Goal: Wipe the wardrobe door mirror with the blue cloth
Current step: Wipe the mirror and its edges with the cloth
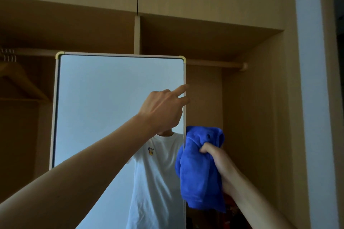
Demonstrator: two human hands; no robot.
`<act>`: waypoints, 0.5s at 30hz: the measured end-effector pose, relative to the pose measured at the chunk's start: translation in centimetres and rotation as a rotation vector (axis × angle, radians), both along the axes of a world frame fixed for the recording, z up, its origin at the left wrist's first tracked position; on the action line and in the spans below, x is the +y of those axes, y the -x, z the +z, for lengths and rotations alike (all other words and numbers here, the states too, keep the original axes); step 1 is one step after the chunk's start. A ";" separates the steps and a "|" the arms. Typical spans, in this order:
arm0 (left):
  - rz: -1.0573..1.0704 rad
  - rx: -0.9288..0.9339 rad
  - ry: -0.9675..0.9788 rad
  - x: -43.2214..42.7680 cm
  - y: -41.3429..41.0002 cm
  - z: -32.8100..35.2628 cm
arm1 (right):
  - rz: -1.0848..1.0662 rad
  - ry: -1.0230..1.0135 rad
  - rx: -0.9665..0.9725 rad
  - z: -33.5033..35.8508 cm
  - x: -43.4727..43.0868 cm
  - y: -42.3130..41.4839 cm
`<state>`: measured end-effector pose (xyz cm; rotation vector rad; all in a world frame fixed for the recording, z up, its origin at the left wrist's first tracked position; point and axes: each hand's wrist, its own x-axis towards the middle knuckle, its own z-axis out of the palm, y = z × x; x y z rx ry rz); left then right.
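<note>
1. The blue cloth [199, 171] hangs bunched at 4 o'clock of the view, overlapping the right frame edge of the mirror [111, 98]. Most of it lies off the glass, so wiping is judged not yet begun.
2. The right hand [217, 161] clenches the cloth's upper folds from the 3 o'clock side. The bunching gives a thick pad, judged ready to press on the glass.
3. The left hand [162, 109], at 11 o'clock from the cloth, is released, with 2 fingers stretched to the mirror's right edge. This is probably to steady the door against wiping pressure. Actual contact cannot be confirmed.
4. The glass reflects a white T-shirt [154, 173].
5. Behind stands the open wardrobe [251, 98], with its rail [214, 63] at 1 o'clock and a wooden hanger [16, 78] at 9 o'clock.
</note>
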<state>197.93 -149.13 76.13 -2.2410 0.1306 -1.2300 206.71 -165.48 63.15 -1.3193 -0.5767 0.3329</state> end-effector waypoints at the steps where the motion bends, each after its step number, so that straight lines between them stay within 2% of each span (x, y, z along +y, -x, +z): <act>1: 0.003 0.000 -0.004 0.0 0.0 0.1 | -0.009 -0.020 -0.018 0.8 0.1 0.0; 6: 0.025 0.002 -0.024 -0.4 -0.4 0.1 | -0.050 -0.093 -0.090 5.2 0.5 0.0; 10: -0.019 -0.021 0.009 -0.4 -0.4 0.7 | 0.065 -0.224 -0.090 8.3 1.0 0.2; 15: -0.080 -0.124 0.067 0.0 -0.2 2.6 | 0.079 -0.283 -0.093 10.1 1.5 0.1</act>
